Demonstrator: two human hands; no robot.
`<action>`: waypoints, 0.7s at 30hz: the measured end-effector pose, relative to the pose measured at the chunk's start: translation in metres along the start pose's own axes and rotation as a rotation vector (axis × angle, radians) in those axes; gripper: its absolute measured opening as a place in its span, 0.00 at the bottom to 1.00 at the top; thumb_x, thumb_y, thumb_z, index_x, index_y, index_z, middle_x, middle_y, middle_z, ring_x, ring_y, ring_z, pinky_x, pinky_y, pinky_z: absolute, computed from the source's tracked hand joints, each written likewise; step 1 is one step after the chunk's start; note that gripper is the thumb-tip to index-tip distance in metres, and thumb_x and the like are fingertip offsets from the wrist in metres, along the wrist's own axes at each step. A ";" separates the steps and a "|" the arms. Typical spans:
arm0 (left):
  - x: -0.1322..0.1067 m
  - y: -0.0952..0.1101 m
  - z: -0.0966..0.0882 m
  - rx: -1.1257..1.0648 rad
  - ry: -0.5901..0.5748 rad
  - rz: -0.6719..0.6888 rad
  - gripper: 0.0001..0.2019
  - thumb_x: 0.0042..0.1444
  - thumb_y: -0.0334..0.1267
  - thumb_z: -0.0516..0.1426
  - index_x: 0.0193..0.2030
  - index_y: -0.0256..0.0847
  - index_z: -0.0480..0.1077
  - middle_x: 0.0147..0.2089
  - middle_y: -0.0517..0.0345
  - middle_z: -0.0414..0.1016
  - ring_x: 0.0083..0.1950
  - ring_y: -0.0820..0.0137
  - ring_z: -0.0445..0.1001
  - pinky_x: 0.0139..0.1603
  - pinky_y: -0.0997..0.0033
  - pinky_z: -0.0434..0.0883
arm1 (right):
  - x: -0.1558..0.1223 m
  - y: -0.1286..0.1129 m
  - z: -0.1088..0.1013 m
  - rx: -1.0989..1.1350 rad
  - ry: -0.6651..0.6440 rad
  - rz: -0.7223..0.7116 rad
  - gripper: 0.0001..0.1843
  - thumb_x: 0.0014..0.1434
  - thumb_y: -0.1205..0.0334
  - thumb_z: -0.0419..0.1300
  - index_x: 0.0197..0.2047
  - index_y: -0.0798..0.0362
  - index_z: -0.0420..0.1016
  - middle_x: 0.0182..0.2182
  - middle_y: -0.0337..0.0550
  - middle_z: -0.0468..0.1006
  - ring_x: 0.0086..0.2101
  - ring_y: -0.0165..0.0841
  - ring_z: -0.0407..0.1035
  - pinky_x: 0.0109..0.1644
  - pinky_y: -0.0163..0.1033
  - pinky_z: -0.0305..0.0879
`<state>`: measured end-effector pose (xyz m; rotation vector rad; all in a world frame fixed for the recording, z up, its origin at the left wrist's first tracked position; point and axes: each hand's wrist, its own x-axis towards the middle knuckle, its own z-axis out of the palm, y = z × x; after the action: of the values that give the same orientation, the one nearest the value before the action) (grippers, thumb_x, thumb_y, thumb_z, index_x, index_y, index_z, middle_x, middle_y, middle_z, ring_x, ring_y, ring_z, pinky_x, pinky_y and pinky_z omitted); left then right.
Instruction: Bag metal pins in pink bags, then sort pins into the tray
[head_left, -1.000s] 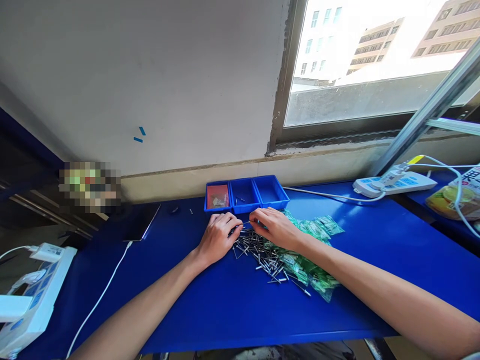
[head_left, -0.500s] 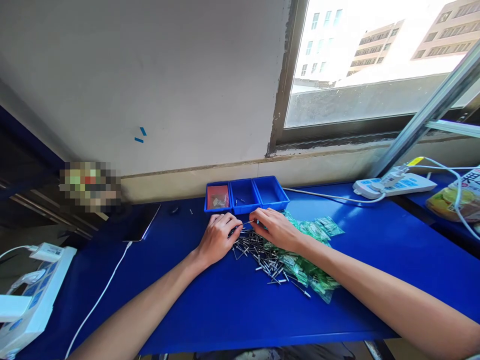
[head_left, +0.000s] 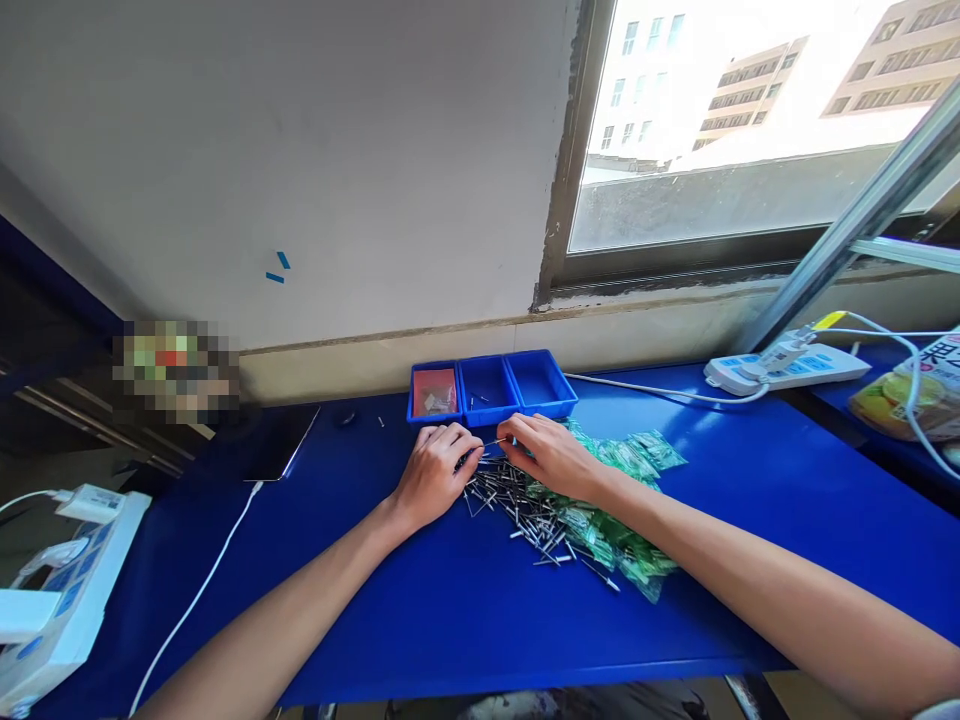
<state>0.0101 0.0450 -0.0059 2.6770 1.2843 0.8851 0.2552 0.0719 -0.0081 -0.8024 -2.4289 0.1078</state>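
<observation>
My left hand (head_left: pixel 441 468) is closed, thumb and fingers pinched at the left end of a thin metal blind rivet (head_left: pixel 491 443). Facing it, my right hand (head_left: pixel 553 456) pinches the rivet's other end, so the rivet spans the small gap between my fingertips. Under and in front of both hands lies a loose pile of blind rivets (head_left: pixel 536 520), pointing every way. Small green-tinted plastic bags (head_left: pixel 615 525) are heaped beside the pile, partly covered by my right forearm. The fingertips are partly hidden behind the knuckles.
Behind my hands stand three joined blue trays (head_left: pixel 545 384); the left one holds a reddish bag (head_left: pixel 435 392). A phone (head_left: pixel 281 445) with a white cable lies to the left. Power strips (head_left: pixel 806 370) sit on both sides, and a metal frame (head_left: pixel 862 215) slants at the right.
The rivet between my fingertips has tilted slightly and shows a little differently. Both hands stay almost in place; the whole view has shifted by a few pixels.
</observation>
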 end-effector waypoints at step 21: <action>0.001 0.001 -0.001 0.036 0.029 -0.042 0.11 0.77 0.40 0.50 0.49 0.45 0.74 0.46 0.56 0.79 0.50 0.64 0.76 0.54 0.59 0.65 | 0.004 -0.005 -0.008 0.044 -0.033 -0.122 0.13 0.77 0.64 0.48 0.55 0.49 0.72 0.46 0.50 0.78 0.44 0.41 0.69 0.50 0.48 0.69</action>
<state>0.0111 0.0444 -0.0043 2.6634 1.3695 0.9077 0.2544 0.0692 0.0021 -0.6365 -2.4910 0.1286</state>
